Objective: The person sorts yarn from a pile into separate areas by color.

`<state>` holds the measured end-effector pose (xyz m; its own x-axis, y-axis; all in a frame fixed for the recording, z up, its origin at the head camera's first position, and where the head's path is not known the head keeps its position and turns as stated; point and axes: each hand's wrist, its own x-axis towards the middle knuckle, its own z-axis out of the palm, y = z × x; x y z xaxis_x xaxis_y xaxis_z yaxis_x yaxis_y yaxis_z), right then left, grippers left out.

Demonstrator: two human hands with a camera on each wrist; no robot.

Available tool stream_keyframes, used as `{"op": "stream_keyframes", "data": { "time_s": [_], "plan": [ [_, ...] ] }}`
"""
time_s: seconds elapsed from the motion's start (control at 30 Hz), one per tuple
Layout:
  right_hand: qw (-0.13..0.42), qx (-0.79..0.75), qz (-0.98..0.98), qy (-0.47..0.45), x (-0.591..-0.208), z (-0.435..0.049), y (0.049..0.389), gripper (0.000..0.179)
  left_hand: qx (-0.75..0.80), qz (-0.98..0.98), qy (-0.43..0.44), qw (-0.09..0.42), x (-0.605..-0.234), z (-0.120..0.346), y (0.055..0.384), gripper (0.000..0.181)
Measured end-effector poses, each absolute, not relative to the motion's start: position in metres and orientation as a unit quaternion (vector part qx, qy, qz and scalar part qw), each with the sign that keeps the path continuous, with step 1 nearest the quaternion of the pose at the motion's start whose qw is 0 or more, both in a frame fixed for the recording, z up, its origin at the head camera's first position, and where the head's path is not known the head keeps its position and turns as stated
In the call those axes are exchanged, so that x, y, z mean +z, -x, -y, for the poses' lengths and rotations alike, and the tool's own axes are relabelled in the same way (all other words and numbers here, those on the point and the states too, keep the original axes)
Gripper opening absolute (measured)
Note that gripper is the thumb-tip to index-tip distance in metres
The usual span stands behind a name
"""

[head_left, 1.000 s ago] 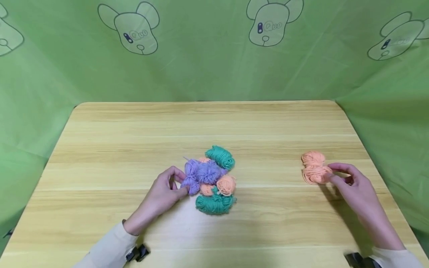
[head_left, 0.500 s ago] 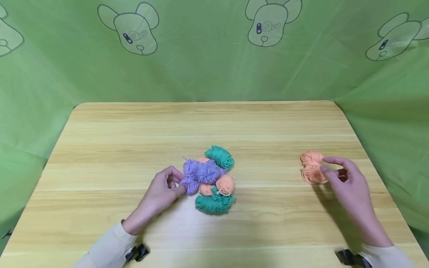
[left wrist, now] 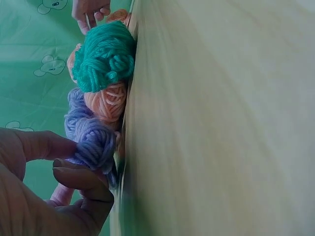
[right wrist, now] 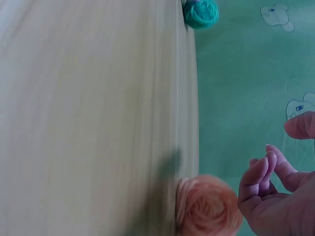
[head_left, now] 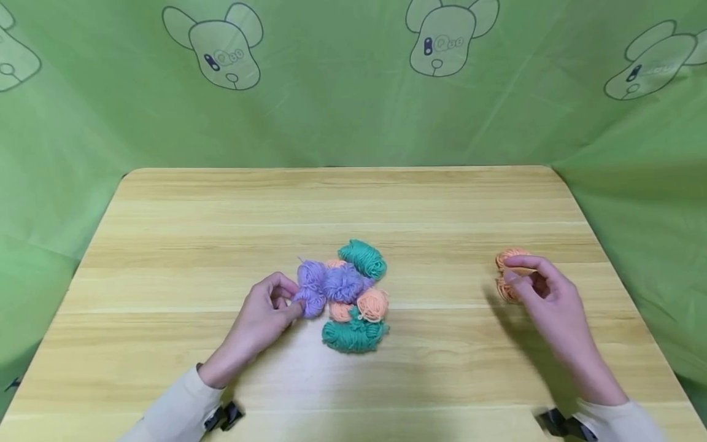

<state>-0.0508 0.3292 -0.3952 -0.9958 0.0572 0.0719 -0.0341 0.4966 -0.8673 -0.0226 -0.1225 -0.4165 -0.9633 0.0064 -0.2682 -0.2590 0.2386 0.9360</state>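
Note:
My left hand [head_left: 265, 313] pinches the near end of a purple yarn bundle [head_left: 312, 276] between thumb and fingers, at the left side of a small yarn pile. In the left wrist view, fingertips press on the purple yarn [left wrist: 93, 145]. The pile also has a second purple ball [head_left: 343, 284], a peach ball [head_left: 372, 305], and teal skeins at the far side [head_left: 361, 259] and near side [head_left: 353, 336]. My right hand [head_left: 555, 304] hovers with loosely bent fingers over two peach yarn balls [head_left: 505, 290], partly covering them. The right wrist view shows its fingers holding nothing, beside a peach ball [right wrist: 209, 209].
A light wooden table [head_left: 431, 374] carries everything. Green cloth [head_left: 331, 116] printed with animal heads hangs behind and at both sides. Black wrist cameras sit at both cuffs, the left one [head_left: 223, 417] low over the table.
My right hand has let go of the peach yarn, lifted and moved left over it. My left hand has drawn the purple bundle slightly left, away from the second purple ball.

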Motion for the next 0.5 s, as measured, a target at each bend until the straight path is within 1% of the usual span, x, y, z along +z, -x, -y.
{"op": "stream_keyframes", "data": {
  "time_s": [0.27,0.5],
  "plan": [
    [0.031,0.495,0.868,-0.041,-0.395,-0.312,0.054,0.024,0.602,-0.787,0.086,0.102,-0.413,0.127,0.019,0.023],
    [-0.001,0.478,0.877,-0.051,-0.396,-0.299,0.059,0.027,0.593,-0.798,0.077,0.077,-0.408,0.133,0.019,0.024]
  ]
}}
